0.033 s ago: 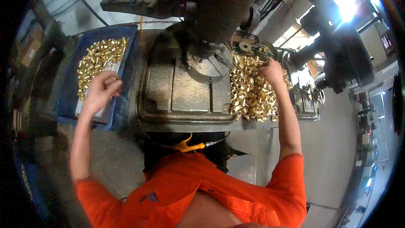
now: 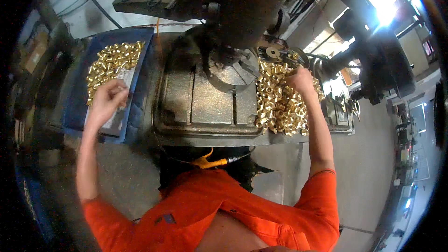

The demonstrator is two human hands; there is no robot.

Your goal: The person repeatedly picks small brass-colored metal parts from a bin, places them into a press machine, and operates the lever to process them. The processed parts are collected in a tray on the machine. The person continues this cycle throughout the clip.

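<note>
My left hand (image 2: 107,102) hovers over the near part of a blue tray (image 2: 77,107), its fingers loosely curled with a gap to the thumb and nothing visible between them. Just beyond it, a heap of small brass pieces (image 2: 112,60) lies in that tray, next to a pale printed sheet (image 2: 125,75). On the right, my right hand (image 2: 302,83) reaches into a pile of brass fittings (image 2: 280,107). Its fingers are bent and pressed together among the fittings; what they grip is hidden. Between the hands, a round chuck (image 2: 232,75) sits on the metal machine table (image 2: 179,102).
A dark machine head (image 2: 247,14) hangs above the chuck. Scissors and other tools lie on a raised plate (image 2: 179,2) at the back left. A yellow air gun (image 2: 207,162) hangs at the front edge. Metal bits lie on a stand (image 2: 338,112) at the right.
My left hand has shifted slightly left over the tray. My right hand has stayed at the pile with little change.
</note>
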